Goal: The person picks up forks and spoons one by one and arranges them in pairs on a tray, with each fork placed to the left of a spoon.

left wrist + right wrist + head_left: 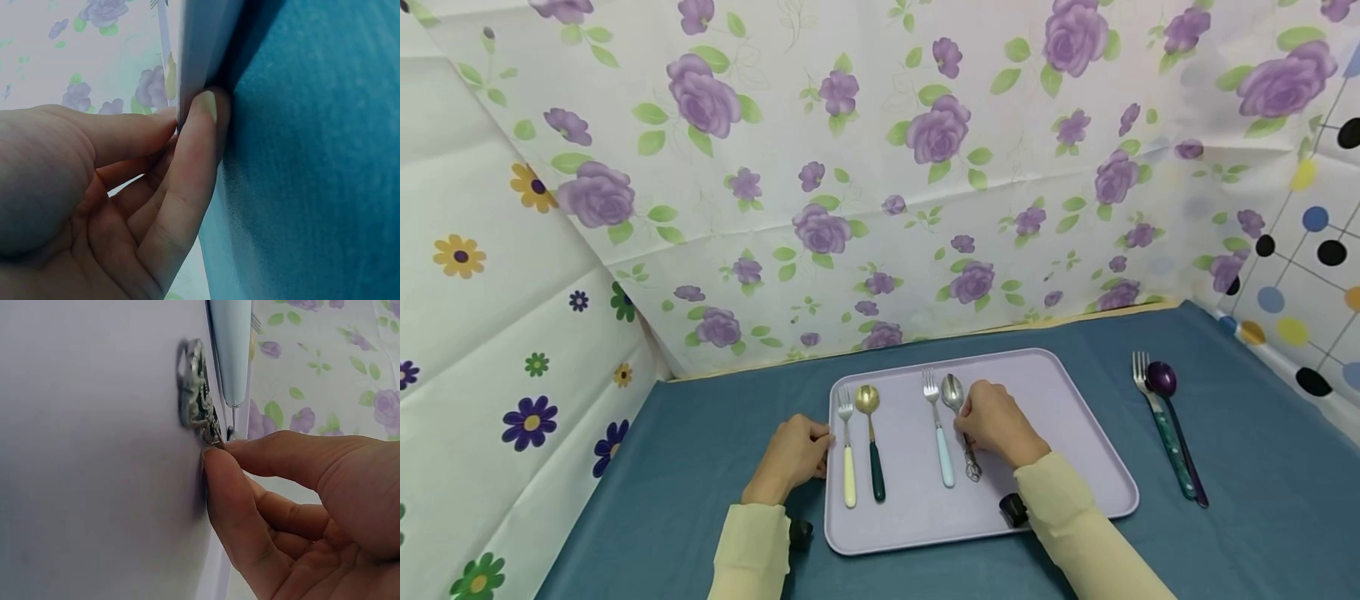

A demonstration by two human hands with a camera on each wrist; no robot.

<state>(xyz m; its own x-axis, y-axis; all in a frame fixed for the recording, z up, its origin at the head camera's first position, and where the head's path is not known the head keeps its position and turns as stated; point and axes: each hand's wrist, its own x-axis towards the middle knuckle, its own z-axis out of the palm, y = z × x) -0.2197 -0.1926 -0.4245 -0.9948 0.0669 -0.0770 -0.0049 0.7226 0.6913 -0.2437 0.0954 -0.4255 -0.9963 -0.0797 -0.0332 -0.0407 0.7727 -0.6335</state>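
A pale lilac tray (910,521) lies on the blue cloth, its left rim pinched between the thumb and fingers of my left hand (788,460). In the left wrist view, the fingertips wrap the tray's edge (195,56) close to the cloth. My right hand (1002,423) pinches a silver spoon (952,392) by its ornate handle (199,394), over the tray's middle. Just left of that spoon is a fork with a light blue handle (944,458). Farther left on the tray lie a fork with a yellow handle (849,477) and a gold spoon with a dark green handle (877,473).
Right of the tray, a fork with a green patterned handle (1172,450) and a purple spoon (1162,379) lie side by side on the blue cloth (1262,450). Floral sheeting (880,242) rises behind, with patterned side sheets left and right.
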